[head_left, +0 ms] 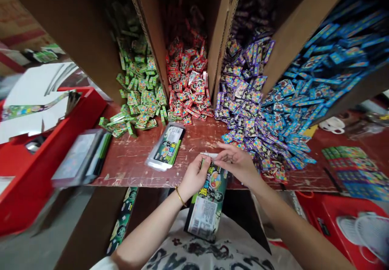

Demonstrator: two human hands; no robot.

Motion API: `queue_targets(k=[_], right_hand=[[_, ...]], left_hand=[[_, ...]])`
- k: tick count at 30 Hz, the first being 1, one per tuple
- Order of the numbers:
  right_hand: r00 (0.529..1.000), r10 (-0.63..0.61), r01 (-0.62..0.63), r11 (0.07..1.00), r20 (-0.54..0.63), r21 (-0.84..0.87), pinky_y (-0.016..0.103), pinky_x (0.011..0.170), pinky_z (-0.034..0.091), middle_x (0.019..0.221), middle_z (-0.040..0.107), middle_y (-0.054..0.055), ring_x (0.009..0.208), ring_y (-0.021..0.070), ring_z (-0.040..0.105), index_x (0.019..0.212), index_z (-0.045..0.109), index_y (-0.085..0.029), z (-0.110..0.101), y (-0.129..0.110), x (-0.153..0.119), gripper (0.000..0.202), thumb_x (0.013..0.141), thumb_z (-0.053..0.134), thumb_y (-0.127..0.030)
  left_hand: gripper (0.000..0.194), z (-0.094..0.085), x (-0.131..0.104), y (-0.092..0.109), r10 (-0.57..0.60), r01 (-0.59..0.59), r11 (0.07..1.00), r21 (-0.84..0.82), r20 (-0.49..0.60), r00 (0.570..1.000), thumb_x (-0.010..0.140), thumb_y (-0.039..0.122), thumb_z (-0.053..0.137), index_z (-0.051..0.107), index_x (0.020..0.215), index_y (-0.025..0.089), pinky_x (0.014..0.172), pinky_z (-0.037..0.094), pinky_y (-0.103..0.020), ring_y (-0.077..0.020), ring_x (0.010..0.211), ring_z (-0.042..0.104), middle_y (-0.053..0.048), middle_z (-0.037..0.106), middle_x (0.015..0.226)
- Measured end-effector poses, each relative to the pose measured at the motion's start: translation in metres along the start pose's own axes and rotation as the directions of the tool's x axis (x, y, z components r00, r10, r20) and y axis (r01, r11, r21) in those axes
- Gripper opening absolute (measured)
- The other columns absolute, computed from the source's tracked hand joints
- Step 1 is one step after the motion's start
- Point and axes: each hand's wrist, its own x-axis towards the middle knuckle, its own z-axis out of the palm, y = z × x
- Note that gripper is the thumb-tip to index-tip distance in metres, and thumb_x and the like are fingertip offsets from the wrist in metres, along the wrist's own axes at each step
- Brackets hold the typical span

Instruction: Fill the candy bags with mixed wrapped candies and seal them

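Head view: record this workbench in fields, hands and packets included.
left hand: pinching the far end of a printed pack, gold bangle on wrist
right hand: at the same end, grip unclear
second pack: on the red-brown bench, left of the hands
piles, left to right: green packets, red packets, purple packets, blue packets
cardboard dividers: between the piles

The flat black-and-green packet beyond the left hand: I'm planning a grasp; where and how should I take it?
Perhaps pinch the flat black-and-green packet by its long edges near the closer end, coming from the person's side: it lies flat, that end is nearest, with small green packs by its far end.
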Motion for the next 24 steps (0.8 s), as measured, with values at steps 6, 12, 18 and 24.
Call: queue_targets(k=[6,12,18,24], right_hand=[[0.987,0.162,-0.155,0.943,-0.001,0.294,0.025,0.066,0.05,0.08,0.065,-0.003,0.07,0.0121,0.062,0.109,0.059,-0.024,0.007,0.011,-0.002,0.054,0.058,0.077,-0.017],[0.899,0.41,-0.417,0.701,0.151,0.579,0.034,0.077,0.052,0.092,0.07,0.005,0.084,0.0209,0.067,0.101,0.062,-0.02,0.013,0.021,0.003,0.043,0.06,0.072,-0.021],[0.979,0.201,-0.205,0.945,0.042,0.255,0.039,0.08,0.052,0.107,0.067,0.008,0.096,0.0242,0.065,0.127,0.04,-0.025,-0.002,0.028,-0.037,0.069,0.068,0.073,-0.033],[1.0,-0.007,-0.001,0.943,-0.022,-0.332,0.031,0.067,0.055,0.105,0.067,0.008,0.089,0.0241,0.066,0.129,0.044,-0.029,-0.03,-0.028,-0.059,0.072,0.064,0.076,-0.027]], left_hand=[[0.027,0.003,-0.003,0.002,-0.016,0.014,0.998,-0.059,-0.024,1.0,0.079,0.041,0.06,0.053,0.092,0.018,0.074,0.044,-0.027,-0.0154,0.078,0.057,-0.001,0.063,0.084],[0.036,-0.002,0.006,0.011,-0.061,0.044,0.975,-0.217,-0.072,0.996,0.068,0.035,0.073,0.051,0.091,0.018,0.067,0.049,-0.025,-0.0135,0.07,0.061,-0.001,0.063,0.081],[0.056,-0.032,0.022,0.014,0.01,-0.101,0.977,-0.186,-0.44,0.898,0.079,0.044,0.061,0.039,0.125,0.02,0.072,0.051,-0.029,-0.0163,0.079,0.062,-0.004,0.061,0.09],[0.072,-0.033,-0.002,0.049,0.43,-0.438,0.786,0.436,0.124,0.894,0.056,0.052,0.077,0.053,0.119,0.025,0.105,0.024,-0.052,-0.034,0.119,0.047,-0.011,0.057,0.12]])
